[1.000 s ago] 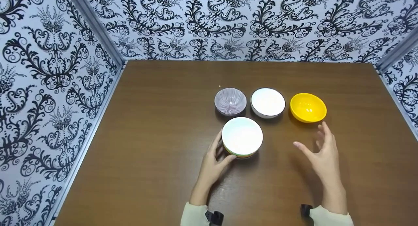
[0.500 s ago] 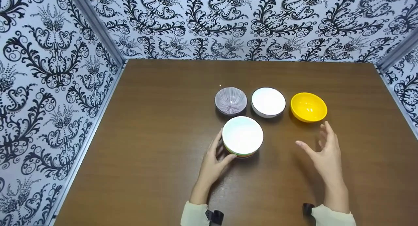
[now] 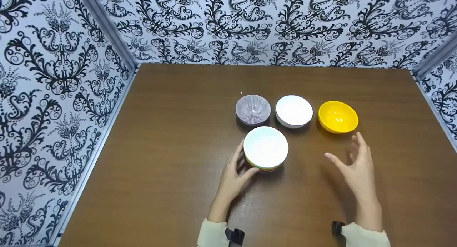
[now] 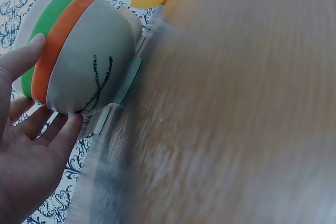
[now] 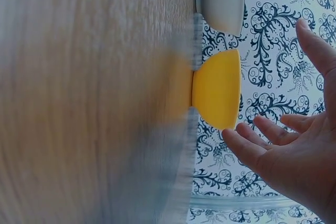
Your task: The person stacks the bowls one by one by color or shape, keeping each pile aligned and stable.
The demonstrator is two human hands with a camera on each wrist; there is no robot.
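Observation:
My left hand (image 3: 232,179) grips the left side of a stack of nested bowls (image 3: 266,149), thumb at the near rims and fingers round the far side. In the left wrist view the stack shows a white bowl (image 4: 32,17) innermost, then a green bowl (image 4: 52,11), an orange bowl (image 4: 59,38) and a pale grey bowl (image 4: 92,51) with a dark crossed mark outermost. My right hand (image 3: 357,172) is held over the table with thumb and fingers spread and nothing between them. Just beyond its fingertips stands a yellow bowl (image 3: 338,117).
Behind the stack stand a purple-striped bowl (image 3: 253,110) and a white bowl (image 3: 294,111), in a row with the yellow one. The brown wooden table (image 3: 160,150) is bounded by patterned panels (image 3: 250,25) at the back and sides.
My right hand has drifted slightly to the right, still spread. The left hand keeps its grip on the stack, and the bowls stay in place.

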